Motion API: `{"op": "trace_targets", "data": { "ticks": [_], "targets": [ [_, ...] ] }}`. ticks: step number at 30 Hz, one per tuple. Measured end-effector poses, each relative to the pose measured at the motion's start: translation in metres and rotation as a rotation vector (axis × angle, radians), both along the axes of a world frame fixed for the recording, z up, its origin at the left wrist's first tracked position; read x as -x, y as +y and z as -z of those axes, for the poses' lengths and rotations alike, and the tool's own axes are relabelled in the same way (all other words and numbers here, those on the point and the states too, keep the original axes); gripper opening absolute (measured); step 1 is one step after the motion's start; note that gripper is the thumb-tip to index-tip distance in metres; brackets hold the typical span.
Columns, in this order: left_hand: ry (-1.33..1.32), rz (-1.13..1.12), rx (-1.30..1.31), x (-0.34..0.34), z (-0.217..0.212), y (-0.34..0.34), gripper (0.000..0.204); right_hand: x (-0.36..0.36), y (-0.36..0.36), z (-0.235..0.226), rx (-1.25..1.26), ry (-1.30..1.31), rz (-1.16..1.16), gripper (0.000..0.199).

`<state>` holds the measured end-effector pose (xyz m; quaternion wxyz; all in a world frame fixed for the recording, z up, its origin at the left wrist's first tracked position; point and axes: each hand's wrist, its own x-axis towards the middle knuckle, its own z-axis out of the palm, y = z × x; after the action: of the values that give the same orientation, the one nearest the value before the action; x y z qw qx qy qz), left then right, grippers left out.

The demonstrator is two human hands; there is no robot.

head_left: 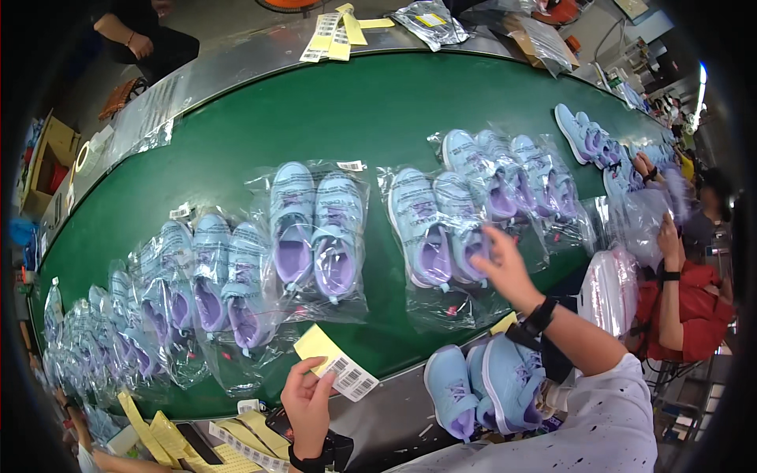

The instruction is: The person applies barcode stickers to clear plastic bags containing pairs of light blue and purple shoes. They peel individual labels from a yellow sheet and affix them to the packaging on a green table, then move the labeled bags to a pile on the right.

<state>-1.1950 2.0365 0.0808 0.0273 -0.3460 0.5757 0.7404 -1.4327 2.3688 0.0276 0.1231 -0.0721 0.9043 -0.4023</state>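
Observation:
My left hand [306,406] pinches a yellow backing sheet [319,347] carrying white barcode stickers, held over the near metal edge of the table. My right hand [505,272] reaches over a pair of light blue shoes with lilac linings [432,225] in a clear plastic bag. Its thumb and forefinger are apart, at the right shoe of that pair. Left of it lies another bagged pair [335,229], with a white label at the bag's top corner. Farther right are more bagged shoes [497,173].
A row of bagged shoes [162,292] runs left along the green table [236,118]. Unbagged shoes [493,386] stand by my right forearm. More yellow label sheets [173,433] lie at the near left and far edge. A co-worker in red [694,307] handles plastic bags at the right.

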Motion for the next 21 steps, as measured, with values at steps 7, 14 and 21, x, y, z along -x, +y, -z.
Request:
{"op": "trace_targets", "data": {
  "ticks": [7, 14, 21],
  "targets": [
    [0.044, 0.097, 0.013, 0.03, -0.02, 0.042, 0.03, -0.006, -0.087, 0.039, 0.001, 0.102, -0.151, 0.078],
    [0.025, 0.165, 0.024, 0.046, -0.042, 0.065, 0.034, 0.075, -0.07, 0.046, 0.284, 0.201, 0.471, 0.053],
    [0.012, 0.213, 0.023, 0.063, -0.043, 0.083, 0.035, 0.191, -0.074, 0.085, 0.501, -0.413, 0.394, 0.025]
  ]
}}
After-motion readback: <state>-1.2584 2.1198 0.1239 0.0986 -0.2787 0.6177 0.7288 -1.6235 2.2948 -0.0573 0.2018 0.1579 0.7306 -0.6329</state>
